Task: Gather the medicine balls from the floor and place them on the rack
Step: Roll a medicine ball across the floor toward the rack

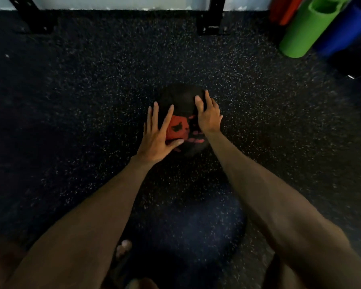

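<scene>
Floor point(71, 101): dark rubber matting with pale speckles, filling nearly the whole view up to a light wall along the top edge.
Black metal posts point(212, 24): two, standing at the far edge of the floor, each ending in a flat foot plate (the left one is partly cut off by the frame).
Rolled mats: a green roll point(306, 32), a blue roll point(346, 28) and a red roll point(283, 9), leaning side by side in the far right corner.
Medicine ball point(181, 97): black with a red printed patch, resting on the floor in the middle of the view, well apart from the posts.
Left hand point(156, 140): released, fingers spread straight and laid flat against the ball's left side, thumb lying below the red patch.
Right hand point(208, 117): released too, palm and fingers lying over the ball's upper right side.
Toes point(123, 247): bare, blurred, low between the forearms.
</scene>
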### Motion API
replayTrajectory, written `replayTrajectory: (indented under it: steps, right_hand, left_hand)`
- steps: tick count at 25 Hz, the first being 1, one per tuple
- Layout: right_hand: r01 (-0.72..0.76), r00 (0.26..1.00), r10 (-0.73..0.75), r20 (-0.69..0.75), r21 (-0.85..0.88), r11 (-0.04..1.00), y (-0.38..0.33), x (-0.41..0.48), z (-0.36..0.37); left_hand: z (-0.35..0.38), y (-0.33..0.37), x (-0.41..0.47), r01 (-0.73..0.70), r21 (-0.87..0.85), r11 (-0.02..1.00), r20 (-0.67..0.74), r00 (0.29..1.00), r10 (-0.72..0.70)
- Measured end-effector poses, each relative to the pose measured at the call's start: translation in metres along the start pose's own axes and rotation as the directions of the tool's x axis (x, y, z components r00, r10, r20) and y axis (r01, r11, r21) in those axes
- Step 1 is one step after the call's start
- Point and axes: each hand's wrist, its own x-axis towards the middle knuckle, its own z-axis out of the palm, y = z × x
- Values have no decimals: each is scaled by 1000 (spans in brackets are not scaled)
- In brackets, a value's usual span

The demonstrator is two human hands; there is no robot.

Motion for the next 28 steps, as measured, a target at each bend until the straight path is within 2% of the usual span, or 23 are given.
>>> replayTrajectory:
  steps: [2,5,8,11,13,16,19,22,25,26,28]
  right_hand:
    - [-9,999,9,-53,2,1000,-8,24,2]
    - [58,989,-56,-135,10,998,-6,30,10]
    - [97,975,-86,-204,47,994,8,-9,40]
    - [111,984,-100,-145,71,991,10,-30,69]
    - [52,993,-38,-110,122,991,-8,-14,72]
    - [49,993,-42,-108,69,996,-30,21,59]
    - [27,994,-22,-107,47,999,-43,66,53]
    - [-46,993,57,-106,110,993,-60,127,38]
    - [-64,988,89,-126,193,979,-71,185,21]
    - [-34,987,67,-146,214,976,-70,193,21]
    - [109,972,-70,-224,166,980,-59,192,27]
  left_hand:
    - [-7,-10,31,-15,-8,1000,-2,1000,15]
    - [-19,-21,80,29,-61,998,56,998,-26]
    - [-34,-27,133,146,-201,969,152,981,-117]
    - [-45,-31,172,281,-218,935,194,951,-241]
    - [-47,-35,193,328,-213,920,200,937,-287]
    - [-46,-41,212,369,-273,889,186,926,-327]
    - [-36,-53,210,279,-366,888,113,960,-255]
    - [-18,-61,213,219,-417,882,76,975,-207]
    - [-14,-49,247,309,-381,871,104,951,-291]
    - [-14,-43,262,360,-365,858,116,933,-341]
    - [-19,-31,297,455,-324,829,120,889,-441]
